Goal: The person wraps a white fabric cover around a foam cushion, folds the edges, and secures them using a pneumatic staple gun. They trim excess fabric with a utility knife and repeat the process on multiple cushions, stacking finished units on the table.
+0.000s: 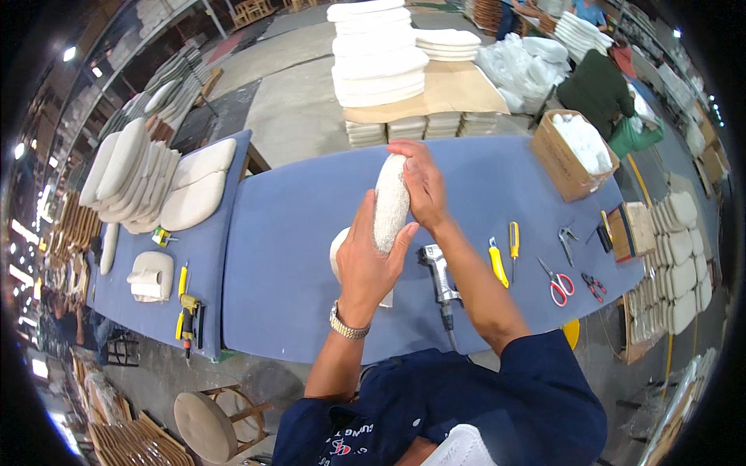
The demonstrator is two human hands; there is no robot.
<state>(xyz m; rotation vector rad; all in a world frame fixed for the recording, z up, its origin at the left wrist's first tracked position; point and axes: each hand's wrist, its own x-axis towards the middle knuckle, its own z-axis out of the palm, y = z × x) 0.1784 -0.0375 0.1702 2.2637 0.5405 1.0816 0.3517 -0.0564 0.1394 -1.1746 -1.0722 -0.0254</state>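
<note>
Above the blue table (303, 194) I hold a cream fabric-covered seat cushion (392, 206) on edge, its narrow side toward me. My left hand (364, 250), below a metal watch, presses the near left side, thumb across the near end. Around the far right side wraps my right hand (423, 185), fingers over the far end. Both hands are closed on the cushion. Partly hidden behind my left hand, another cream piece (336, 253) lies on the table. A silver staple gun (440, 273) with a hose rests just right of my hands.
To the right lie a yellow utility knife (497, 264), screwdriver (514, 239), scissors (556, 283) and pliers (568, 244). A carton (561, 161) of white material stands at the back right. Stacked cushions (128, 175) and a yellow staple gun (189, 314) occupy the left table.
</note>
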